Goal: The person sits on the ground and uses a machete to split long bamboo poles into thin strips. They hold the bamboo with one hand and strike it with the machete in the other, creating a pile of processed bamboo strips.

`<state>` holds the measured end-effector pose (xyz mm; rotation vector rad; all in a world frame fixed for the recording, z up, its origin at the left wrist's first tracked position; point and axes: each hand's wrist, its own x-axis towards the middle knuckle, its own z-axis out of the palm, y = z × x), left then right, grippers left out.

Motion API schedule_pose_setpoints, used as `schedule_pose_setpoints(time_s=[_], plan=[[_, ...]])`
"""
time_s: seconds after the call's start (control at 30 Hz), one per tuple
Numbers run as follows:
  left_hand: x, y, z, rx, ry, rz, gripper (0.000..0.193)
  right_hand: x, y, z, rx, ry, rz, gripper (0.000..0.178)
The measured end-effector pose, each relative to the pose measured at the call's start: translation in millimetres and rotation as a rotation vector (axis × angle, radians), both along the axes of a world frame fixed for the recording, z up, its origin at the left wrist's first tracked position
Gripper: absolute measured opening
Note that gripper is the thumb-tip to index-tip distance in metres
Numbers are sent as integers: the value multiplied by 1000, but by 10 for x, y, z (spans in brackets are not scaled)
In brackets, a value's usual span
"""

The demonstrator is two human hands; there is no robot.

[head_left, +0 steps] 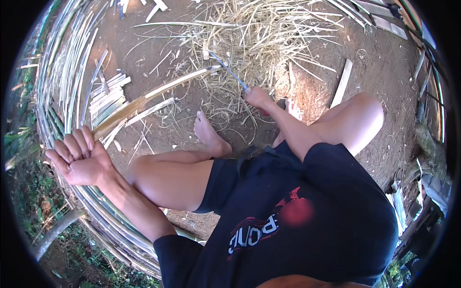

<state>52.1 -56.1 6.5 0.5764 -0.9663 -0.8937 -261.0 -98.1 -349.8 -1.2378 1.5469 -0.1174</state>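
My left hand (79,156) is closed, fingers curled, around a long split bamboo strip (163,89). The strip slants from beyond that hand up to the middle of the view, and its far end lies close to the knife blade. My right hand (258,98) is closed on the handle of a knife (230,73), most of the handle being hidden in the fist. Its narrow blade points forward and left and crosses the strip near the far end. Whether blade and strip touch, I cannot tell.
Curly bamboo shavings (259,38) cover the dirt ground ahead. Short split pieces (108,98) lie stacked at the left, beside long thin strips (72,72). A flat pale slat (342,84) rests right of my knee. Bundled poles (115,216) curve along the left edge.
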Motion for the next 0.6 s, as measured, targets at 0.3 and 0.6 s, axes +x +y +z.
schedule_pose_setpoints(time_s=[0.3,0.6], plan=[[-15,40,45,132,-20,284,50,13,186,-247,-244,112,241,20],[34,76,30,140,-23,385,47,-25,222,-211,-226,243,308,25]])
